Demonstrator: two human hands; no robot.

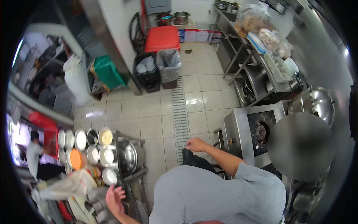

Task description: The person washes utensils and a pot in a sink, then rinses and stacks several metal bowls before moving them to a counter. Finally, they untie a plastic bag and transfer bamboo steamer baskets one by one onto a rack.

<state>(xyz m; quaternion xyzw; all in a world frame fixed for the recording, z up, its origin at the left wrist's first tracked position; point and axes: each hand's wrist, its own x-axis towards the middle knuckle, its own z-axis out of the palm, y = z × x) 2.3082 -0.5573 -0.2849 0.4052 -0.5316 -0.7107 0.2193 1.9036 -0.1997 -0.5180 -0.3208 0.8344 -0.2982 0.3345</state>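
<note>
My left hand [115,199] is open, palm up with fingers apart and slightly bent, beside the metal table at the lower left. Nearest to it is a white-filled round container [109,176]. More round containers stand in rows beyond, one with an orange lid [77,159] and one holding something pale yellow [106,137]. Over the floor near the drain grate [179,115], my right hand [197,145] hangs with its fingers curled in and nothing visible in it. To its right stands a steel stove [238,134] with a black burner [261,130].
Two lined bins [169,65] stand by a red-topped stool or table [162,38]. A steel shelf unit [278,86] holds bags and a tray at the upper right. A large steel wok or lid [317,100] is behind the stove. Another person [34,151] is at far left.
</note>
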